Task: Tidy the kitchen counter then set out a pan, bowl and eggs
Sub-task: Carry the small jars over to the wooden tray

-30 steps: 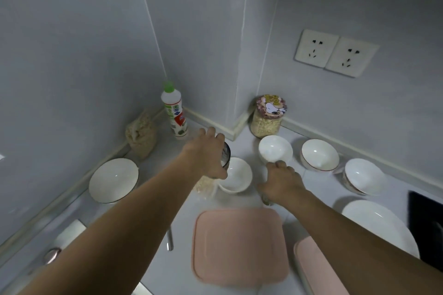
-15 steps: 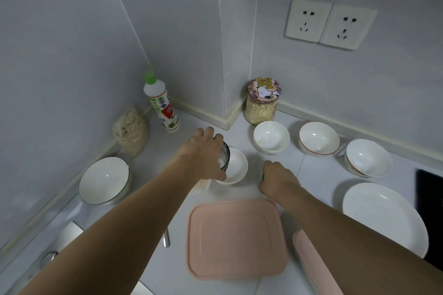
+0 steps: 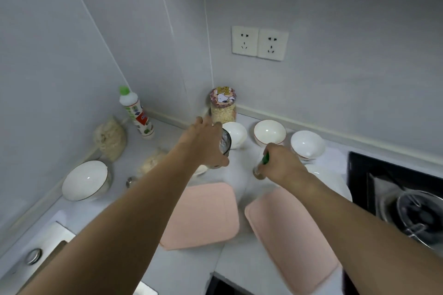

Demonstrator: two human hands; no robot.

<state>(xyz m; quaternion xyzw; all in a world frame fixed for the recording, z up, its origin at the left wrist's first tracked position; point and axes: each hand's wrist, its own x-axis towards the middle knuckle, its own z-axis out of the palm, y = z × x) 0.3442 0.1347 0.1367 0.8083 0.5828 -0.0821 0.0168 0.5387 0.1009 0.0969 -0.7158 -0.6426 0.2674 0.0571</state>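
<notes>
My left hand (image 3: 203,145) grips a shiny cup (image 3: 225,143) and holds it tilted above the counter, in front of the white bowl (image 3: 236,132). My right hand (image 3: 284,164) grips a small clear bottle with a green part (image 3: 262,163), just above the counter. Two more white bowls (image 3: 269,132) (image 3: 308,143) stand along the back wall. A large white bowl (image 3: 85,179) sits at the left. A small bowl (image 3: 201,170) is mostly hidden under my left wrist. A metal pan (image 3: 419,213) sits on the black stove (image 3: 359,175) at the right.
Two pink lidded boxes (image 3: 203,215) (image 3: 292,235) lie in front. A white plate (image 3: 333,179) is behind my right arm. An oat jar (image 3: 223,105), a green-capped bottle (image 3: 136,114) and two bags of oats (image 3: 110,136) (image 3: 151,163) fill the corner. The sink (image 3: 36,254) is lower left.
Both hands have risen off the counter with what they hold; the left carried the cup back toward the wall. My view has swung right, and the stove and second pink box now show.
</notes>
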